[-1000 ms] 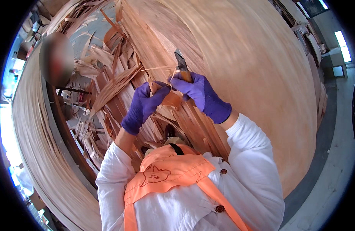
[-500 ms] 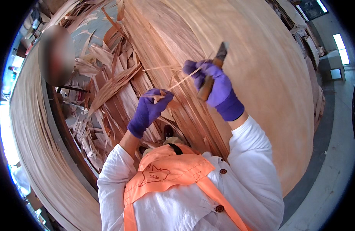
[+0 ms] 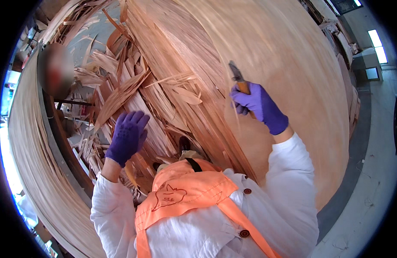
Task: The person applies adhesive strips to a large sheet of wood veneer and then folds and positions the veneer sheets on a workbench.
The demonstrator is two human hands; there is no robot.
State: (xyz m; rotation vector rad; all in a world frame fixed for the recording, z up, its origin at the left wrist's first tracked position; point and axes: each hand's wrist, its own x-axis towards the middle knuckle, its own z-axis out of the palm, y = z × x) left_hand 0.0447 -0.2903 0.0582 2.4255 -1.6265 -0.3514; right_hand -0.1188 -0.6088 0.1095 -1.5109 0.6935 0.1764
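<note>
My right hand point(image 3: 262, 106), in a purple glove, grips a knife point(image 3: 240, 81) with a wooden handle and a short dark blade pointing up and away. It is over the right side of a large pale wood veneer sheet point(image 3: 301, 142). A thin blurred strip seems to hang beside its fingers. To the left, my left hand point(image 3: 129, 135), gloved the same, is raised with its fingers stretched out and holds nothing visible. Just below it is a narrow pale veneer scrap point(image 3: 131, 173). Split reddish veneer layers point(image 3: 177, 47) lie along the sheet's left edge, with loose slivers point(image 3: 187, 88) on top.
Torn veneer strips point(image 3: 116, 101) heap up on the floor left of the stack. Further left stands another pile of veneer sheets point(image 3: 39, 146) beside a dark beam point(image 3: 63, 133). Another person, blurred point(image 3: 56, 71), is at the far left. Grey floor point(image 3: 357, 202) runs along the right.
My hands have moved apart: the left, having let go of the strip it held, went left and down; the right shifted right and down with the knife. Loose slivers now show on the reddish layers.
</note>
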